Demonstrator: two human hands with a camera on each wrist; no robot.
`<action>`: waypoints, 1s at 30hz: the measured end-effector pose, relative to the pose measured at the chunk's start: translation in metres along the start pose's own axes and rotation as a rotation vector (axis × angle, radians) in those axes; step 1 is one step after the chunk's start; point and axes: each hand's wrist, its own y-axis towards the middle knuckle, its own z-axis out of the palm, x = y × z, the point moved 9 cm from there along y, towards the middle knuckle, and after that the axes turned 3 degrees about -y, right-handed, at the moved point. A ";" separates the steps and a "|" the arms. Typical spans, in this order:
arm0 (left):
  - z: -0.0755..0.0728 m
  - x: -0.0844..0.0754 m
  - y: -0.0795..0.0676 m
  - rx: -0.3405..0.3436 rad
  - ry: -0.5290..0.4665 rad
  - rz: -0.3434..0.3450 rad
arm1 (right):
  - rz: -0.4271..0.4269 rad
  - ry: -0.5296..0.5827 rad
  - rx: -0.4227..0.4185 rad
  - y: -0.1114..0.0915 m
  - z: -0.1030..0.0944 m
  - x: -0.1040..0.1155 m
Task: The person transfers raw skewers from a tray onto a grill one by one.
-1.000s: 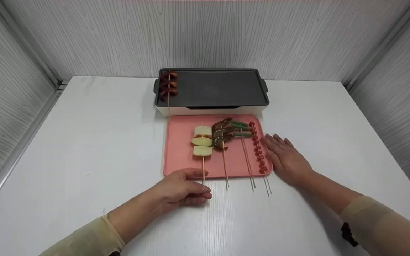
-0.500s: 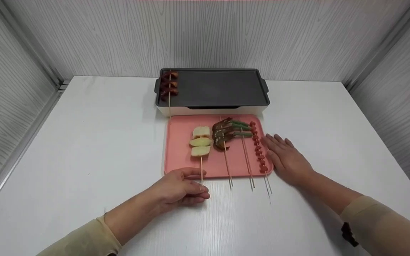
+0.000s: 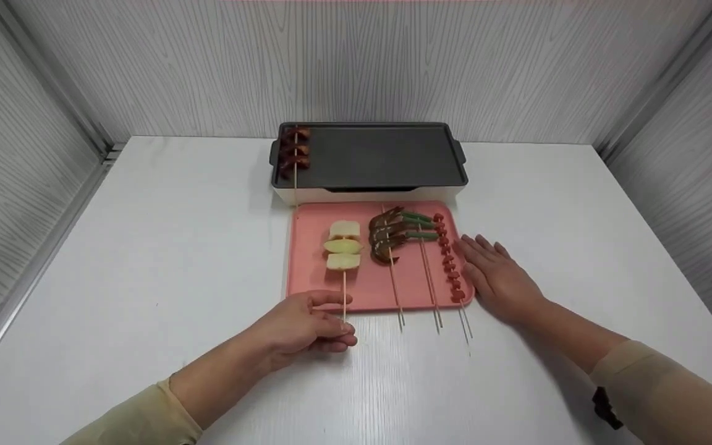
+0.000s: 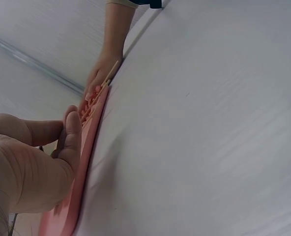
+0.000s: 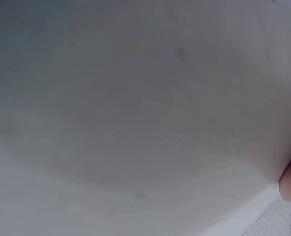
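My left hand point(image 3: 303, 330) pinches the lower stick of a skewer point(image 3: 343, 246) with three pale cream and yellow pieces, over the left part of a pink tray point(image 3: 306, 284). In the left wrist view, the thumb and fingers of that hand point(image 4: 35, 164) meet beside the tray's edge. My right hand point(image 3: 504, 281) lies flat with straight fingers on the tabletop, fingertips at the tray's right rim. Beside the pale skewer lies a shrimp skewer point(image 3: 384, 235), then green pieces on sticks point(image 3: 421, 235) and a skewer of small red pieces point(image 3: 447, 259).
Behind the tray stands a black griddle point(image 3: 381, 157) with a white base. A skewer of dark reddish-brown pieces point(image 3: 295, 150) lies at its left end, its stick reaching over the front edge. Pale wood-grain panels point(image 3: 356, 62) enclose the white table point(image 3: 207, 216).
My left hand has drawn the pale skewer slightly left, widening the gap to the shrimp skewer. The shrimp skewer's stick ends have swung a little right. My right hand stays put.
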 end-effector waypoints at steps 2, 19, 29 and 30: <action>0.000 -0.003 -0.002 0.000 0.007 0.008 | 0.001 -0.003 -0.002 0.000 0.000 -0.001; -0.004 -0.056 -0.002 -0.056 0.104 0.048 | 0.018 -0.007 0.017 0.001 0.001 0.001; 0.001 -0.094 0.026 -0.040 0.048 0.089 | -0.015 0.011 -0.005 0.000 0.000 0.001; 0.000 -0.098 0.030 -0.048 0.043 0.091 | -0.018 0.013 -0.008 0.000 0.000 0.001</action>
